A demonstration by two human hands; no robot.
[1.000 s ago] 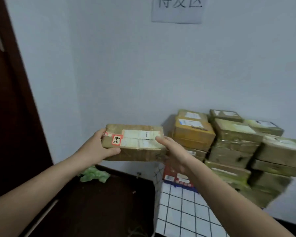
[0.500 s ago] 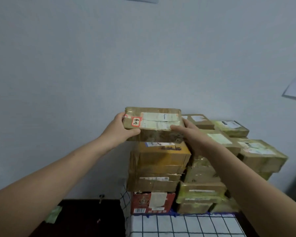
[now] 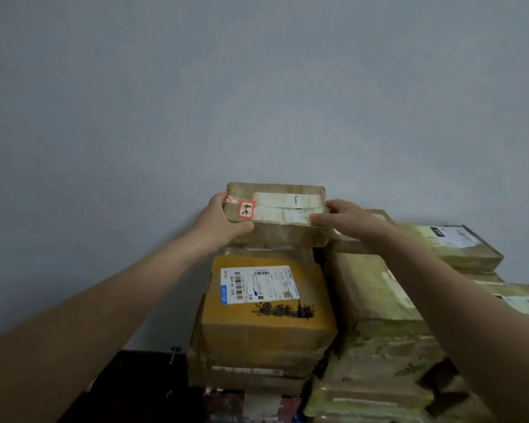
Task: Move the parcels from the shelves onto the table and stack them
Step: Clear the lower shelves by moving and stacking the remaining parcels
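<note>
A flat, brown, tape-wrapped cardboard parcel [image 3: 275, 213] is held at the far top of the left stack of parcels, in front of a plain grey wall [image 3: 257, 87]. Its long axis runs left to right. Its broad labelled face tilts up toward the viewer, with a red-bordered sticker [image 3: 246, 208] near the left end and white labels to the right of it. The left hand [image 3: 222, 222] has its grip on the left end, thumb curled along the near side. The right hand [image 3: 345, 219] has its grip on the right end, thumb on the near edge. Whether the parcel touches the pile beneath cannot be told. Below and nearer sits a yellow cardboard box [image 3: 266, 325] bearing a white shipping label and black scribble. To the right stand stacks of greenish-brown taped parcels [image 3: 388, 346].
</note>
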